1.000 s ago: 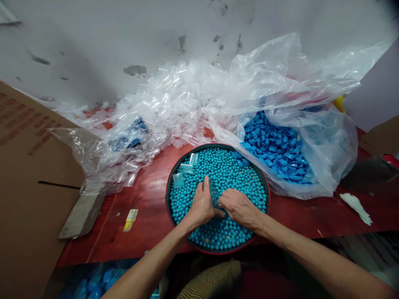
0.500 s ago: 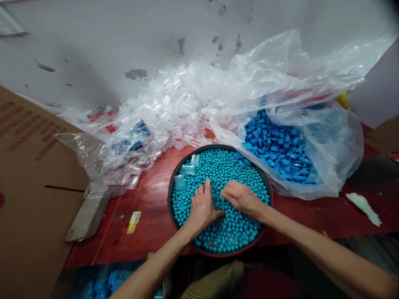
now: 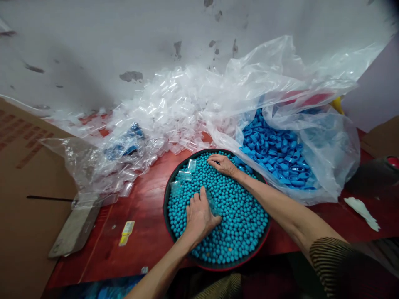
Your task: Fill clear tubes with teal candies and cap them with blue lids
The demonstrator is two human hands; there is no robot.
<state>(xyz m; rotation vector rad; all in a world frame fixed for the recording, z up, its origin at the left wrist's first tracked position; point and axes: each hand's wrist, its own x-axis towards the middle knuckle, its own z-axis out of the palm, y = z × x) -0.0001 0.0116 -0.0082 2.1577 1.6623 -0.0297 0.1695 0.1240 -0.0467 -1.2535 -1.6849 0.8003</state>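
Note:
A round dark tray (image 3: 167, 207) with a red outer rim holds a bed of small turquoise balls (image 3: 240, 216). My left hand (image 3: 199, 214) rests low over the balls, thumb and fingers around a clear plastic case (image 3: 213, 203) that is partly hidden by the hand. Toward the tray's back edge, my right hand (image 3: 222, 164) lies on the balls with its fingers reaching left; nothing shows in them. Several clear flat plastic pieces (image 3: 184, 175) lie on the balls at the tray's left. A few blue plastic parts (image 3: 245, 167) sit at its back right, partly behind my right wrist.
Clear plastic pieces (image 3: 177, 99) are heaped along the wall. On the right, a clear bag (image 3: 336, 153) spills blue plastic parts (image 3: 280, 153). A cardboard box (image 3: 34, 199) stands left, beside a grey flat object (image 3: 75, 232). A yellow-and-white label (image 3: 126, 233) lies on the red table (image 3: 143, 207).
My right hand has left the clear case beside my left hand and moved to the back of the tray. My left hand keeps its place at the case. The view has shifted slightly.

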